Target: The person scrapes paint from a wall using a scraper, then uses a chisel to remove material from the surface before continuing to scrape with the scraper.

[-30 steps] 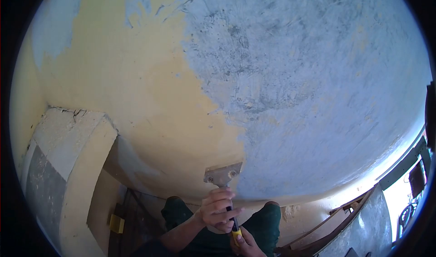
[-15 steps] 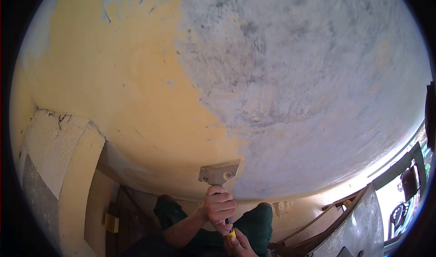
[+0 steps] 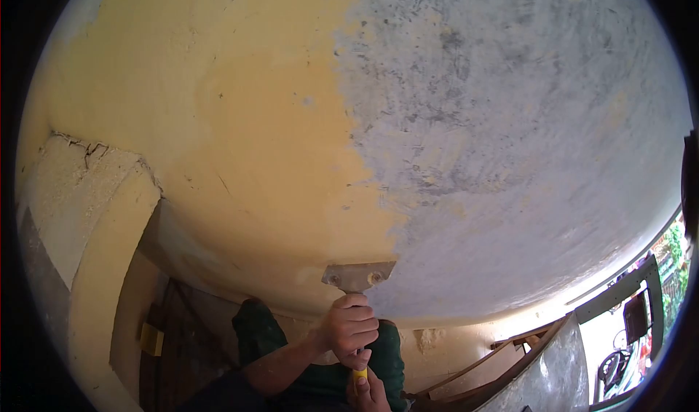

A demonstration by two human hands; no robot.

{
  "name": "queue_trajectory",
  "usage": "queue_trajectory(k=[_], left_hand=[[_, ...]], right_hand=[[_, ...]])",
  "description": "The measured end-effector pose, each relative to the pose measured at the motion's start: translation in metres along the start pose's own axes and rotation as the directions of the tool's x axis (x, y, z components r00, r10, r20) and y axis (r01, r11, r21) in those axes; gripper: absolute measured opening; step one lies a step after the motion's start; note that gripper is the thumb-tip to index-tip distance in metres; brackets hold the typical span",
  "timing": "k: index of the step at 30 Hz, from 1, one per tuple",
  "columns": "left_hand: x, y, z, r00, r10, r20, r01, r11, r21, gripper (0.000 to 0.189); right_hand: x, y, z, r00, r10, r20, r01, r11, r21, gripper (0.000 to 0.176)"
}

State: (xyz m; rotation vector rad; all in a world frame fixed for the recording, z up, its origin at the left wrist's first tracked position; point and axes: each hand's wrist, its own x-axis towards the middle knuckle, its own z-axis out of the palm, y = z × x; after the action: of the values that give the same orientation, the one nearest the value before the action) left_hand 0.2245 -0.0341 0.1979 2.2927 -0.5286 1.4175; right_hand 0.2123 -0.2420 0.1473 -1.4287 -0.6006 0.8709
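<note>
A scraper [image 3: 358,274] with a wide flat metal blade and two bolts has its blade edge up at the wall, near the border between yellow paint and bare grey. My left hand [image 3: 352,330] is wrapped round its handle just below the blade. Lower down, my right hand [image 3: 369,391] grips the yellow end of the handle, thumb along it; part of this hand is cut off by the frame. The wall [image 3: 240,121] is yellow on the left. On the right its grey surface [image 3: 495,121] shows dark scuffs and faint yellow traces.
A cracked, plastered ledge [image 3: 95,193] juts out at left, with a small yellow block [image 3: 151,340] below it. My knees in green trousers [image 3: 258,339] are close under the wall. At lower right lie a grey metal sheet [image 3: 550,372] and wooden pieces, beside a bright opening.
My view has shifted, so the paint border sits further right and the ledge further left and higher. Both hands keep hold of the scraper, its blade slightly further right in the view.
</note>
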Motion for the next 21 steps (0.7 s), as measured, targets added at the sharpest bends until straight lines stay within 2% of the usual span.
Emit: queue_trajectory(k=[4, 6, 10, 13, 16, 19, 21], left_hand=[[0.0, -0.001, 0.0, 1.0, 0.015, -0.005, -0.015, 1.0, 0.003, 0.029], [0.004, -0.001, -0.001, 0.999, 0.033, -0.031, -0.033, 0.999, -0.011, 0.029], [0.024, -0.001, -0.012, 0.999, 0.033, -0.008, -0.032, 0.998, 0.062, 0.028], [0.036, -0.002, -0.018, 0.999, 0.043, 0.003, -0.043, 0.993, 0.107, 0.027], [0.051, 0.004, -0.03, 0.999, 0.021, 0.033, -0.025, 0.992, 0.121, 0.027], [0.086, 0.0, -0.048, 0.998, 0.061, 0.018, -0.063, 0.987, 0.15, 0.027], [0.092, 0.007, -0.054, 0.995, 0.101, 0.006, -0.1, 0.979, 0.176, 0.028]], right_hand=[[0.0, 0.001, 0.002, 0.998, 0.06, -0.009, -0.06, 0.998, 0.026, 0.052], [0.002, -0.001, 0.002, 1.0, 0.009, -0.016, -0.01, 0.999, -0.048, 0.054], [0.007, -0.033, -0.001, 1.0, 0.023, 0.015, -0.021, 0.995, -0.095, 0.054], [0.011, -0.046, 0.001, 0.998, -0.055, -0.016, 0.053, 0.992, -0.115, 0.053], [0.006, -0.047, 0.0, 0.999, 0.042, 0.034, -0.041, 0.999, -0.024, 0.05], [0.01, -0.082, -0.001, 0.999, -0.021, 0.033, 0.021, 1.0, 0.002, 0.047], [0.015, -0.094, -0.011, 0.986, -0.06, 0.154, 0.09, 0.977, -0.192, 0.052]])
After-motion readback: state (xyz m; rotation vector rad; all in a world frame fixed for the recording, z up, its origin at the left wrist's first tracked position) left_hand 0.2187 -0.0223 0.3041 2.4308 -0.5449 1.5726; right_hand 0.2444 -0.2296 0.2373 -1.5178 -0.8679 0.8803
